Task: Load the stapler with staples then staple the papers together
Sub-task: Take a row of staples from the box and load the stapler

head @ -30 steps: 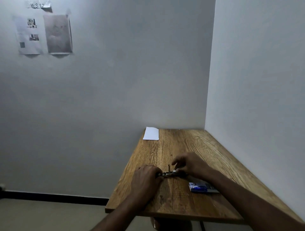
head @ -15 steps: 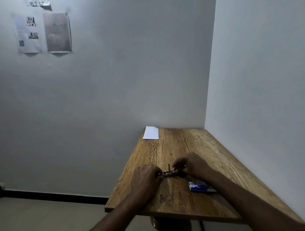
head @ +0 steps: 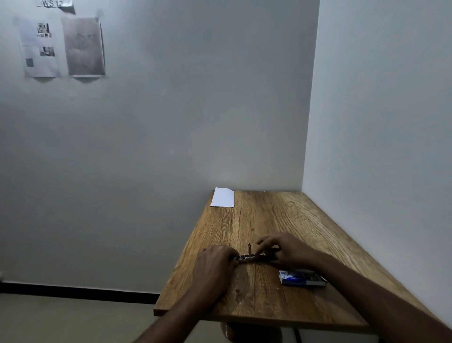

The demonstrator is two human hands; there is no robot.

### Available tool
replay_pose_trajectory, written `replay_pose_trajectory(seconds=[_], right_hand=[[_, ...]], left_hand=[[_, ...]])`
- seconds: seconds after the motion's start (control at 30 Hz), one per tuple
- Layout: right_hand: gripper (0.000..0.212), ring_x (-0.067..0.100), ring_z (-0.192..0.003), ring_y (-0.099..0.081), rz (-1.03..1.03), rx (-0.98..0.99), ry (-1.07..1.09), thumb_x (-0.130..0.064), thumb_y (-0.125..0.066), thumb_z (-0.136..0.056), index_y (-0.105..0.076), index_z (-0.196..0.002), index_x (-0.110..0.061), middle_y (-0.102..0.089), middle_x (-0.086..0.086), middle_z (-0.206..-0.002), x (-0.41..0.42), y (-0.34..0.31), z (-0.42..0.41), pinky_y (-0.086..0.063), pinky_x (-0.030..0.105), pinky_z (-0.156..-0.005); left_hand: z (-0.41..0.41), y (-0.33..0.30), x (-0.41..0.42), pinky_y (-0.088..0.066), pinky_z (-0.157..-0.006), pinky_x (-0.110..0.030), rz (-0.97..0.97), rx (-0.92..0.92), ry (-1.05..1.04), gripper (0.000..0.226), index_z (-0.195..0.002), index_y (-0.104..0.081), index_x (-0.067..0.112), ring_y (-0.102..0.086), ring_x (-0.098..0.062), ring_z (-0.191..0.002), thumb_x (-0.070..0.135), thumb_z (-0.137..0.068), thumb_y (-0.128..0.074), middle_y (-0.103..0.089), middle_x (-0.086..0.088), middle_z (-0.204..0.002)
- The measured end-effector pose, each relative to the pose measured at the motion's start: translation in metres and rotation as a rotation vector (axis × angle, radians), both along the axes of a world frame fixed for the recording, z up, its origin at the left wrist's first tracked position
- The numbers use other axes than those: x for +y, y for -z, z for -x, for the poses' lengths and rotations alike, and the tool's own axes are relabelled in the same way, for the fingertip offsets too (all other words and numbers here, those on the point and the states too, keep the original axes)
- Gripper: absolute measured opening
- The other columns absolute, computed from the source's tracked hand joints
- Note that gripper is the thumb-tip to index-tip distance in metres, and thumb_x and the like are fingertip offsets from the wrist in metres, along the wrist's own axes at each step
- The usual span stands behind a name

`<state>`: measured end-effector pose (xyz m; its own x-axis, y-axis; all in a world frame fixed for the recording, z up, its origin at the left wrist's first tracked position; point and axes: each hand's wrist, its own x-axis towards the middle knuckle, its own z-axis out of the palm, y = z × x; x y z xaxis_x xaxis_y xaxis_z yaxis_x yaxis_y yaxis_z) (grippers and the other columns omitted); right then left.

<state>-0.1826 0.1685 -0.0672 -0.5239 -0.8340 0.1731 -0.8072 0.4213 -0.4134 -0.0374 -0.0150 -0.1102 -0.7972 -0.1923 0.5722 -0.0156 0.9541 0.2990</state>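
Left hand (head: pixel 215 263) curled, gripping stapler (head: pixel 252 257) end; right hand (head: pixel 283 249) fingers pinching other end.

Paper label (head: pixel 54 3) taped high on far-left wall reads "WS 12". Print on sheets below and blue box: too small to read.
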Motion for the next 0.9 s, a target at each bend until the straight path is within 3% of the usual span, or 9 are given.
replay_pose_trajectory(seconds=[0.2,0.47,0.57,0.67,0.77,0.9], right_hand=[[0.038,0.013,-0.132,-0.048,0.009,-0.02,0.079,0.002,-0.063,-0.088,-0.075,-0.102,-0.032,-0.055,-0.004,-0.141,0.012,-0.003,0.006,-0.044,0.02,-0.097],[0.039,0.011,-0.136,-0.041,0.031,-0.099,0.122,-0.001,-0.061,-0.091,-0.076,-0.104,-0.035,-0.053,-0.008,-0.144,0.017,-0.001,0.004,-0.036,0.037,-0.113],[0.03,0.008,-0.131,-0.046,0.07,-0.137,0.119,-0.006,-0.064,-0.091,-0.077,-0.103,-0.031,-0.057,-0.008,-0.138,0.018,-0.003,0.003,-0.038,0.033,-0.109],[0.021,0.008,-0.114,-0.062,0.239,-0.132,0.146,-0.01,-0.07,-0.088,-0.075,-0.104,-0.025,-0.067,-0.005,-0.123,0.015,-0.009,-0.003,-0.051,0.032,-0.1],[0.024,0.003,-0.099,-0.064,0.299,0.022,0.119,-0.018,-0.074,-0.086,-0.074,-0.109,-0.025,-0.072,-0.007,-0.113,0.003,-0.019,-0.012,-0.055,0.03,-0.092],[0.03,0.004,-0.095,-0.067,0.195,0.175,-0.012,-0.023,-0.077,-0.083,-0.074,-0.113,-0.023,-0.074,-0.006,-0.109,-0.017,-0.031,-0.023,-0.051,0.017,-0.08]], left_hand=[[0.0,-0.003,0.0,-0.047,-0.089,-0.03,-0.012,-0.017,0.0,0.022,-0.113,-0.068,0.032,-0.05,0.001,-0.084,0.037,-0.094,-0.059,-0.068,0.014,-0.102],[-0.002,-0.004,0.001,-0.04,-0.088,-0.025,-0.011,-0.016,-0.004,0.022,-0.113,-0.067,0.034,-0.052,0.002,-0.087,0.039,-0.093,-0.059,-0.069,0.015,-0.102],[-0.002,-0.005,0.001,-0.044,-0.09,-0.026,-0.02,-0.023,0.0,0.023,-0.114,-0.067,0.034,-0.052,0.002,-0.087,0.039,-0.093,-0.059,-0.069,0.014,-0.102],[-0.003,-0.006,0.002,-0.047,-0.09,-0.029,-0.028,-0.025,-0.007,0.023,-0.114,-0.068,0.033,-0.056,0.0,-0.089,0.038,-0.093,-0.06,-0.07,0.014,-0.102],[-0.002,-0.007,0.002,-0.047,-0.09,-0.03,-0.025,-0.037,-0.004,0.022,-0.114,-0.067,0.033,-0.054,0.0,-0.089,0.037,-0.094,-0.059,-0.069,0.013,-0.103],[-0.003,-0.007,0.001,-0.048,-0.091,-0.03,-0.028,-0.059,0.013,0.022,-0.115,-0.066,0.033,-0.053,0.0,-0.09,0.036,-0.095,-0.058,-0.067,0.014,-0.105]])
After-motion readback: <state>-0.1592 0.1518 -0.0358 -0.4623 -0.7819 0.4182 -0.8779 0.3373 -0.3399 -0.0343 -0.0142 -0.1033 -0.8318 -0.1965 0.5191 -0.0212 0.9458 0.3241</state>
